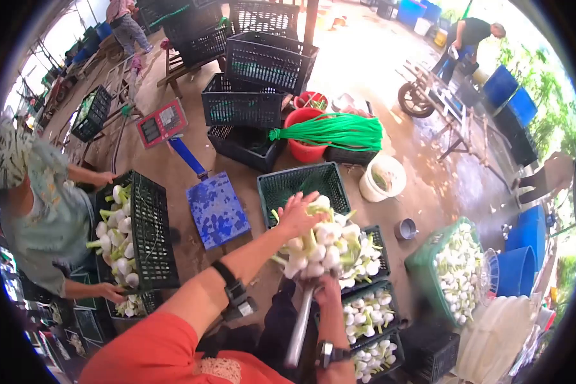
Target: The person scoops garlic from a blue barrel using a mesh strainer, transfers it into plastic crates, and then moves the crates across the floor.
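Observation:
My left hand (299, 216) lies with fingers spread on the far left side of a heap of white bulbs with green stems (326, 243). Under the near side of the heap, my right hand (328, 291) is closed around something I cannot make out, beside a metal bar or handle (299, 329) that slants down toward my legs. A dark green crate (301, 179) stands just beyond the heap. More bulbs (368, 313) fill black crates at the near right.
At the left a person (41, 205) holds a black crate (150, 230) of bulbs. A blue platform scale (217, 211), a white bucket (383, 178), a red bucket (304, 150) with green strips (333, 132) and a metal cup (405, 229) stand around. A green crate (422, 256) of bulbs is right.

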Demonstrator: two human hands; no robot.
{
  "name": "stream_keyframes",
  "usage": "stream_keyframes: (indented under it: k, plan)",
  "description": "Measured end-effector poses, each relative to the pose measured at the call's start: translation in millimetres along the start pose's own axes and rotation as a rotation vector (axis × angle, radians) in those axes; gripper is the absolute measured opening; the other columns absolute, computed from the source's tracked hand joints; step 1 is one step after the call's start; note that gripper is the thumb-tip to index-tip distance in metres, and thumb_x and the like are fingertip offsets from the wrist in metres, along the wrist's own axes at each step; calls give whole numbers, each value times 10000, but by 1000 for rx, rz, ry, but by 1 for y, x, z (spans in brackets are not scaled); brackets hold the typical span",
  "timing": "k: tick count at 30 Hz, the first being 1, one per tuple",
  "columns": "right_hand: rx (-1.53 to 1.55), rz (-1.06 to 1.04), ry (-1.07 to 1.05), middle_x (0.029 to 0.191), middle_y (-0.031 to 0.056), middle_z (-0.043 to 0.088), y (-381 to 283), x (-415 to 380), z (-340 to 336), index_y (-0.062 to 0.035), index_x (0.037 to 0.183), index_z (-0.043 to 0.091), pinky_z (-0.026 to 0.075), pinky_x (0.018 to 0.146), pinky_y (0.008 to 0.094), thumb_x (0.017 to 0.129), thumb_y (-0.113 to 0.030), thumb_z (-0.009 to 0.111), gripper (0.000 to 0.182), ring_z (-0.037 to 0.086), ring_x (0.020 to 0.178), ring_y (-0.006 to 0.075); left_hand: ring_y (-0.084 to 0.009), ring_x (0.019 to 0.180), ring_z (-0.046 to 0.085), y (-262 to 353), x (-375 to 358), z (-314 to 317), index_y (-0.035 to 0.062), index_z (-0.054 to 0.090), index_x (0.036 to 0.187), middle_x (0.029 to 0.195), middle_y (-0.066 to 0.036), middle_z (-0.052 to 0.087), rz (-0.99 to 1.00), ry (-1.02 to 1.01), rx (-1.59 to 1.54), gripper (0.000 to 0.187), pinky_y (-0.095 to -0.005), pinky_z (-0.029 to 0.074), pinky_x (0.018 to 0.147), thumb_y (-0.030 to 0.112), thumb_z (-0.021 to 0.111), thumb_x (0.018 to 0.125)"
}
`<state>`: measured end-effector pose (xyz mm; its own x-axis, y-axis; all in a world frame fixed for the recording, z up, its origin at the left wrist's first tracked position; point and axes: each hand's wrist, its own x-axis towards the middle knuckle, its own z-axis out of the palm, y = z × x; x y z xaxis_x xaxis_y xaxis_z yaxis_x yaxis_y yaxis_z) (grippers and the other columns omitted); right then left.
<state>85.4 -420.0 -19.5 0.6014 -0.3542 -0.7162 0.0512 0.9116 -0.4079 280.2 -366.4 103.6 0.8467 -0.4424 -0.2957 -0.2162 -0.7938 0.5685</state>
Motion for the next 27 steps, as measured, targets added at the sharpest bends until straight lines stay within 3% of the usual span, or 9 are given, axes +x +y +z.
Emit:
stream_keyframes:
  k: [2,4,9,12,17,20,24,25,27]
  plan:
    - [-266,172,20,750,136,527,-2,97,9,19,936,493,506,672,408,658,53,468,281,563,715,291,-311,1211,354,-44,23,9,112,376,1291,1330,-173,340,159,207,-355,710,-373,288,990,436,623,710]
    - [-319,339,60,779,148,514,-17,142,52,-30,1024,442,501,667,462,664,37,466,367,549,689,306,-289,1209,363,-74,8,9,51,379,1275,1287,-171,399,105,236,-678,670,-369,287,992,363,626,736]
    - [-380,362,262,897,167,505,13,178,24,-74,1119,395,480,614,539,655,49,441,483,554,777,335,-273,1132,447,-127,-91,9,12,379,1258,1249,-195,430,-392,46,-685,595,-355,375,921,238,631,769]
    - [-366,190,240,1014,205,472,19,137,2,-44,1172,354,481,624,556,658,80,408,532,539,863,380,-247,1042,521,-149,-139,15,1,406,1227,1190,-184,483,-469,-62,-697,560,-333,433,855,207,643,763]
    - [-47,294,168,1028,261,460,16,87,-62,53,1155,316,449,693,612,672,79,392,490,517,851,450,-182,1025,513,-141,-171,18,16,456,1173,1105,-129,534,-500,-212,-765,433,-293,433,840,124,614,785]
    - [41,353,191,1005,209,464,-1,32,-94,-6,1110,356,453,707,603,637,101,394,487,534,847,419,-165,980,531,-136,-181,30,6,475,1148,1060,-118,557,-392,-280,-773,409,-284,441,821,127,615,783]
    - [281,166,158,1040,239,455,-10,-82,-144,39,1143,330,460,747,576,630,69,424,523,524,883,425,-141,926,543,-113,-207,35,4,502,1115,1014,-91,573,-271,-425,-803,363,-272,444,802,125,606,789]
    - [141,31,205,1042,240,495,1,-109,-176,87,1072,396,462,781,542,648,39,413,426,530,897,409,-124,903,543,-104,-217,39,12,518,1091,987,-71,580,-245,-453,-797,327,-260,446,777,121,600,794]
    - [363,-41,282,1074,218,451,19,-173,-230,7,1159,335,477,712,555,631,72,427,540,513,921,408,-78,825,544,-101,-245,49,45,559,1018,914,-22,594,-205,-567,-781,225,-225,439,697,119,583,807]
